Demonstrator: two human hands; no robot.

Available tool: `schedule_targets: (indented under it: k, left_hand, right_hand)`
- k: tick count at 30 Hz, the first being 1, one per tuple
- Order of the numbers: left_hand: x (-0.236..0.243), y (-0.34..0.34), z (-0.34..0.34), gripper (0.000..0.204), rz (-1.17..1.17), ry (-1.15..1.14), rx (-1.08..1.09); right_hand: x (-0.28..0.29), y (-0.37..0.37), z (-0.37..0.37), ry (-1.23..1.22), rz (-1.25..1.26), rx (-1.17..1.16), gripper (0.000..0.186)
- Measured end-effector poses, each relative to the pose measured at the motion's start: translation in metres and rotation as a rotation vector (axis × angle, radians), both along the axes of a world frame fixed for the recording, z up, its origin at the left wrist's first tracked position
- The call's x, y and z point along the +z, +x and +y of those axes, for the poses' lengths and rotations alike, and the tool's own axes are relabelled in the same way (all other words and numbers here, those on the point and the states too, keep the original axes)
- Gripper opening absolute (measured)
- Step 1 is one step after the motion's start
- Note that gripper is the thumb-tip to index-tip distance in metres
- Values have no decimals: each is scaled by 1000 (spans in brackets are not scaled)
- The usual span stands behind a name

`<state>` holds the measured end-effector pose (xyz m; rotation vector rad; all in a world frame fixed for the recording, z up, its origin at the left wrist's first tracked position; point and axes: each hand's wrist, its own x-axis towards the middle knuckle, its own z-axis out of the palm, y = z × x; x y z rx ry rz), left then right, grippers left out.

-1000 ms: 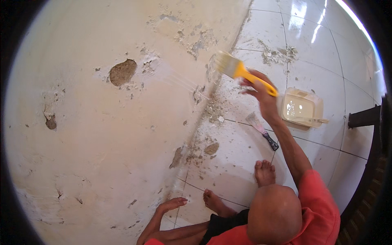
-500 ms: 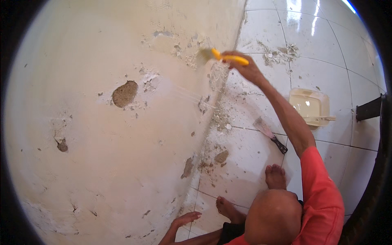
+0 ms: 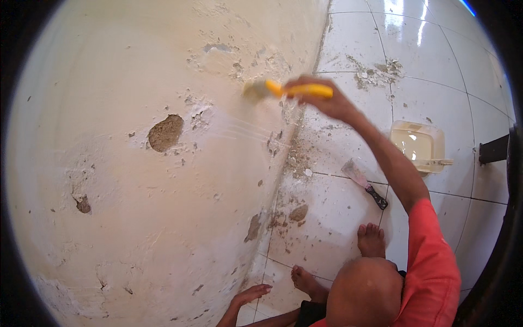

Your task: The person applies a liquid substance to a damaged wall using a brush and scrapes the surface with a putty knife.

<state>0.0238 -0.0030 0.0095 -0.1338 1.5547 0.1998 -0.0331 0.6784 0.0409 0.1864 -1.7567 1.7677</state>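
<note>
My right hand [image 3: 321,98] grips a yellow-handled paintbrush [image 3: 275,88], its blurred bristles against the cream wall [image 3: 98,120] right of a large round hole [image 3: 165,132] where plaster has come away. Chipped patches and smaller holes mark the wall around it. Low beside the wall, near my foot, my left hand [image 3: 250,294] has its fingers stretched out, holding nothing. On the tiled floor below my right forearm lies a scraper [image 3: 376,196] with a black handle. To its upper right is a pale plastic tub [image 3: 414,139] of creamy liquid with a tool across its rim.
Plaster crumbs [image 3: 376,73] and dust lie on the white tiles [image 3: 430,82] along the wall's foot. A dark furniture piece [image 3: 493,150] stands at the right edge. My bare feet [image 3: 371,240] and knee [image 3: 364,289] are at the bottom.
My right hand with the brush moved up and left from over the floor onto the wall, then the bristles moved slightly down and left.
</note>
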Motion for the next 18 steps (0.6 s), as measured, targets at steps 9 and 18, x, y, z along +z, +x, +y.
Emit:
schedule_targets:
  k: [9,18]
  left_hand:
    - [0,4,-24,65,-29,-9,-4]
    - [1,-2,7,69,-29,46,-52]
  right_hand:
    - [14,-41,-8,366,248,-399,32]
    - [50,-40,61,205,129,-405,27]
